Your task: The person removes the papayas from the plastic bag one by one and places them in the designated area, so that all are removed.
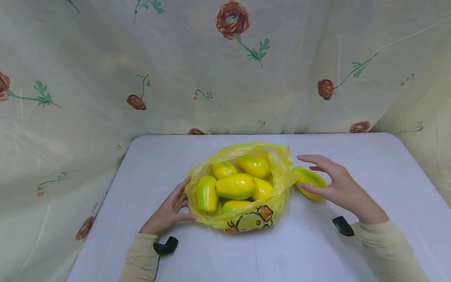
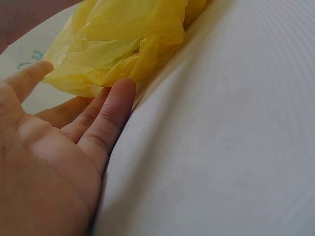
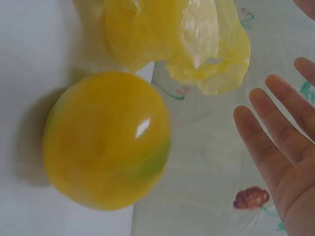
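Observation:
A yellow plastic bag (image 1: 282, 172) with a printed cartoon stands open-topped in the middle of the table, holding several yellow-green mangoes (image 1: 235, 186). At its left side my left hand (image 1: 172, 207) rests with relaxed fingers; in the left wrist view the fingertips (image 2: 123, 91) are right at the crinkled plastic (image 2: 113, 59). One more mango (image 1: 310, 181) lies on the table just right of the bag. Over that mango my right hand (image 1: 334, 182) hovers, thumb and fingers spread apart. In the right wrist view the mango (image 3: 108, 140) sits apart from the straight fingers (image 3: 263, 142).
A white cloth covers the table (image 1: 225, 258). Behind it and along the sides hangs a pale curtain (image 1: 176, 51) printed with brown flowers. Each wrist wears a black device, one on the left wrist (image 1: 165, 246) and one on the right wrist (image 1: 343, 226).

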`<act>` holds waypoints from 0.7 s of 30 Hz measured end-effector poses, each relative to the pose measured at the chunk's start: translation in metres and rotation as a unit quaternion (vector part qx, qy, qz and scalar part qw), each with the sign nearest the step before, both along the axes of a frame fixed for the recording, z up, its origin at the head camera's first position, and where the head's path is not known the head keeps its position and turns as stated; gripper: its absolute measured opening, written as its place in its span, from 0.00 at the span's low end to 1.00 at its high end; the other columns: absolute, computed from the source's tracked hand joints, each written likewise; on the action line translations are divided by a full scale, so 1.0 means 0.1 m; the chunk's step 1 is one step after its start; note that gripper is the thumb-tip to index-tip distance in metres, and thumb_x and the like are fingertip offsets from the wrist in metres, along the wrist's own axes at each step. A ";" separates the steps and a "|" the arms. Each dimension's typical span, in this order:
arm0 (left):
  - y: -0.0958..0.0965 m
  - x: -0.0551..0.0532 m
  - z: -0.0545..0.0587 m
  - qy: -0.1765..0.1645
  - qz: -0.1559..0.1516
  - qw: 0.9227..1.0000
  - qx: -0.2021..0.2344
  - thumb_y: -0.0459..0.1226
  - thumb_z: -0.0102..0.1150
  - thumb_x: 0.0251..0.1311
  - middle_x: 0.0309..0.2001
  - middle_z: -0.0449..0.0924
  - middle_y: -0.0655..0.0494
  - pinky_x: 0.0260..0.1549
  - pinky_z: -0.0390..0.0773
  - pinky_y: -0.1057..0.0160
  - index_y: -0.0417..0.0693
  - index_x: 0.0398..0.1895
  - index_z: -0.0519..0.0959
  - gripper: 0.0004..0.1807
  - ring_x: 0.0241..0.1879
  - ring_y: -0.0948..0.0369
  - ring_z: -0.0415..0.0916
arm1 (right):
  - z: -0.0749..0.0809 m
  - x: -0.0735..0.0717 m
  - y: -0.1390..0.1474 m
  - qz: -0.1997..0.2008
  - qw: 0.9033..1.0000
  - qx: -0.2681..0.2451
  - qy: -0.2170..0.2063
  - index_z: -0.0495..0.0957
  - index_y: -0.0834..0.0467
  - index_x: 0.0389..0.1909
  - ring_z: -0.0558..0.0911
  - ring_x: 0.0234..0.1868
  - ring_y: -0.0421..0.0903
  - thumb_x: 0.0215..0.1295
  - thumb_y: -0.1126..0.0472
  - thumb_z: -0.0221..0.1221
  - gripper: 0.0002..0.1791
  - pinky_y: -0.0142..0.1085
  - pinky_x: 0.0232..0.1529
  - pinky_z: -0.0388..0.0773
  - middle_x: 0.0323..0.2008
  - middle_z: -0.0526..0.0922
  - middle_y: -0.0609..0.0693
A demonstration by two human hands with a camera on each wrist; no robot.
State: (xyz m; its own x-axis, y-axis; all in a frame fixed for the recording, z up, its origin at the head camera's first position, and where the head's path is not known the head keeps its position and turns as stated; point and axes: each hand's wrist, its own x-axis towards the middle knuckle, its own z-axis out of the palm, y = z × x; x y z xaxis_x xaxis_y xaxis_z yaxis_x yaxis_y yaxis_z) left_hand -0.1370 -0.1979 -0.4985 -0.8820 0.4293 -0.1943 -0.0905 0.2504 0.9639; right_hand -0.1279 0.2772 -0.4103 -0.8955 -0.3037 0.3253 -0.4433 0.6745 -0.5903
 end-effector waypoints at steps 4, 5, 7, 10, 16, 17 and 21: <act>-0.01 0.00 -0.01 0.004 -0.003 1.000 0.000 0.40 0.83 0.48 0.81 0.56 0.54 0.59 0.77 0.70 0.80 0.82 0.47 0.65 0.62 0.51 0.74 | 0.05 -0.02 -0.09 0.045 0.999 0.005 0.006 0.75 0.49 0.69 0.74 0.65 0.31 0.53 0.65 0.78 0.40 0.15 0.61 0.69 0.66 0.79 0.49; -0.01 0.00 -0.01 0.005 -0.003 1.000 0.000 0.40 0.83 0.48 0.81 0.56 0.54 0.59 0.77 0.70 0.80 0.82 0.47 0.65 0.62 0.51 0.75 | 0.06 -0.02 -0.11 0.054 0.998 0.010 0.005 0.75 0.50 0.69 0.74 0.65 0.33 0.53 0.64 0.78 0.40 0.16 0.61 0.69 0.67 0.79 0.49; -0.01 0.00 -0.01 0.005 -0.002 1.000 -0.003 0.40 0.83 0.48 0.81 0.56 0.54 0.59 0.77 0.70 0.80 0.82 0.46 0.66 0.61 0.51 0.75 | 0.09 -0.03 -0.15 0.069 0.997 0.022 0.006 0.75 0.53 0.68 0.76 0.66 0.39 0.54 0.62 0.78 0.39 0.17 0.62 0.70 0.67 0.79 0.50; -0.01 0.00 -0.02 0.004 -0.002 1.000 -0.004 0.39 0.83 0.48 0.81 0.57 0.54 0.59 0.77 0.70 0.80 0.82 0.46 0.66 0.61 0.51 0.75 | 0.10 -0.05 -0.21 0.086 0.995 0.041 0.012 0.75 0.55 0.68 0.77 0.65 0.47 0.55 0.60 0.78 0.38 0.21 0.62 0.73 0.66 0.79 0.50; -0.01 -0.01 -0.03 0.004 -0.008 1.000 0.007 0.39 0.82 0.49 0.81 0.57 0.53 0.59 0.77 0.70 0.80 0.82 0.46 0.65 0.61 0.51 0.74 | 0.11 -0.07 -0.35 0.119 0.992 0.050 -0.004 0.76 0.51 0.68 0.77 0.67 0.53 0.58 0.55 0.76 0.36 0.53 0.63 0.79 0.68 0.78 0.51; -0.02 -0.01 -0.03 0.005 -0.009 1.000 0.009 0.38 0.82 0.50 0.81 0.58 0.53 0.59 0.77 0.70 0.80 0.82 0.46 0.65 0.61 0.51 0.74 | 0.12 -0.07 -0.38 0.124 0.991 0.050 -0.008 0.76 0.50 0.68 0.76 0.68 0.54 0.59 0.55 0.76 0.35 0.56 0.64 0.78 0.68 0.78 0.52; -0.02 -0.01 -0.03 0.008 -0.011 1.000 0.015 0.38 0.81 0.50 0.80 0.58 0.52 0.59 0.77 0.70 0.80 0.82 0.47 0.64 0.61 0.50 0.74 | 0.15 -0.08 -0.52 0.144 0.988 0.060 -0.012 0.77 0.47 0.67 0.74 0.71 0.56 0.63 0.55 0.73 0.31 0.59 0.66 0.75 0.70 0.76 0.53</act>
State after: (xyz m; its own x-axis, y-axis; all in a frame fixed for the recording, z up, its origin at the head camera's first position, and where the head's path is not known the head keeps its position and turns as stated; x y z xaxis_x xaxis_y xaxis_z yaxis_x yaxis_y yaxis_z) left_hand -0.1384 -0.1997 -0.5012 -0.8749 0.4550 -0.1661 -0.0689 0.2225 0.9725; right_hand -0.1359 0.2254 -0.3949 -0.7738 -0.5818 0.2504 -0.6131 0.5888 -0.5267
